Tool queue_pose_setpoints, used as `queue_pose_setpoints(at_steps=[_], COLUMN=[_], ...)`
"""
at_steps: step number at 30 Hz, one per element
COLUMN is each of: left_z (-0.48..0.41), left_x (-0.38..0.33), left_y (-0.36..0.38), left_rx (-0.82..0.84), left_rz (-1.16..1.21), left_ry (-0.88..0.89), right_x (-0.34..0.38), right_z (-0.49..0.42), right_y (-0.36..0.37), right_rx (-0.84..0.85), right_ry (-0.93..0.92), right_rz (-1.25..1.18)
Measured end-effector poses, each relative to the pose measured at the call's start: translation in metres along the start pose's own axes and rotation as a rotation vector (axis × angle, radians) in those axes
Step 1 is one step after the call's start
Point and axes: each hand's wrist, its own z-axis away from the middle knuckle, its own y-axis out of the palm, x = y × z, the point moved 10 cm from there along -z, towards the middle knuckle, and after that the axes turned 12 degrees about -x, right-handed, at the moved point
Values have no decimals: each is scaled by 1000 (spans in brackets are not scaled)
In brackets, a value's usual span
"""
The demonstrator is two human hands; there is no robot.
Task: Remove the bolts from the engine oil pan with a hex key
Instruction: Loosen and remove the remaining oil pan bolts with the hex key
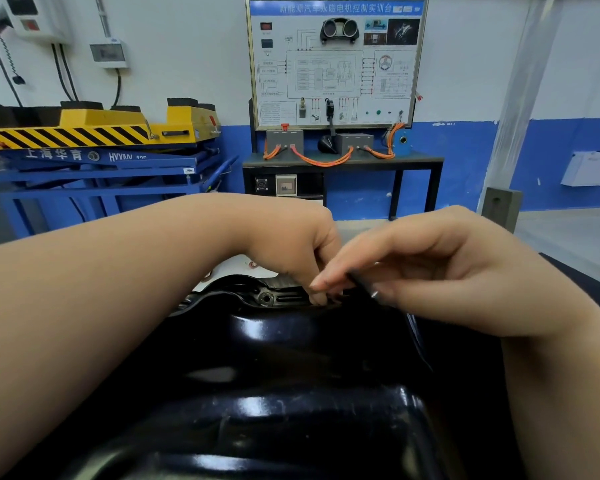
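At the far flange (284, 298) of the oil pan (291, 358), our left hand (291, 251) curls down, grip unclear; right hand (440, 271) pinches the hex key (361, 282). Key looks thin, stiff, slick; we'd hold its long arm.

Bare left hand (291, 251) with a bare, broad left forearm (118, 289) running to the frame edge; bare right hand (447, 271) with dark grime smudges on the fingertips (321, 284) and a short glossy thumbnail (374, 293); bare right forearm (551, 375) likewise running to the frame edge.
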Motion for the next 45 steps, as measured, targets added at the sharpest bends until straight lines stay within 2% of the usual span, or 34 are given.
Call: queue_pose_setpoints(at_steps=[3, 6, 12, 17, 27, 37, 41, 45], left_z=[3, 2, 1, 1, 4, 6, 8, 9], left_x=[-5, -7, -3, -1, -6, -7, -14, -16], left_y=[0, -1, -2, -1, 3, -5, -7, -11], left_rx=[10, -2, -15, 11, 46, -2, 13, -15], left_rz=[49, 62, 39, 46, 83, 105, 98, 150], left_ry=[-11, 4, -11, -43, -19, 0, 46, 44], right_x=[-1, 1, 1, 9, 7, 8, 3, -2], right_z=[3, -1, -4, -4, -6, -11, -12, -13], right_y=[12, 15, -2, -10, -12, -13, -12, -21], right_rx=[138, 154, -16, -87, -189, -325, -369, -467], right_ry=[13, -15, -9, -74, -79, -151, -117, -98], right_rz=[102, 165, 130, 120, -14, 25, -7, 86])
